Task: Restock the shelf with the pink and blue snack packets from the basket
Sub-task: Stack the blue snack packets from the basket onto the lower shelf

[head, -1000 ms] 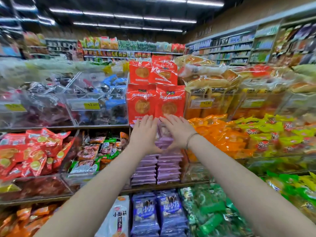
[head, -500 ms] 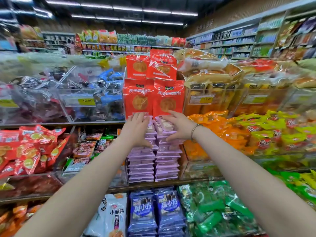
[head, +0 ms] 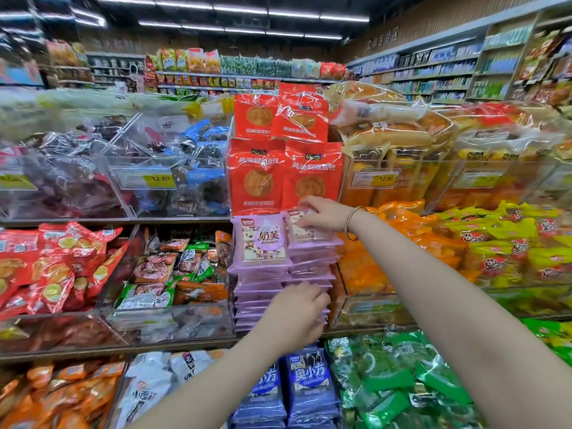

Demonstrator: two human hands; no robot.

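Pink packets (head: 261, 243) sit in twin stacks on the middle shelf (head: 185, 343); my right hand (head: 325, 213) pinches the top one, probably to square it, my left hand (head: 294, 311) curls against the stack front, likely bracing, its grip hidden from me.
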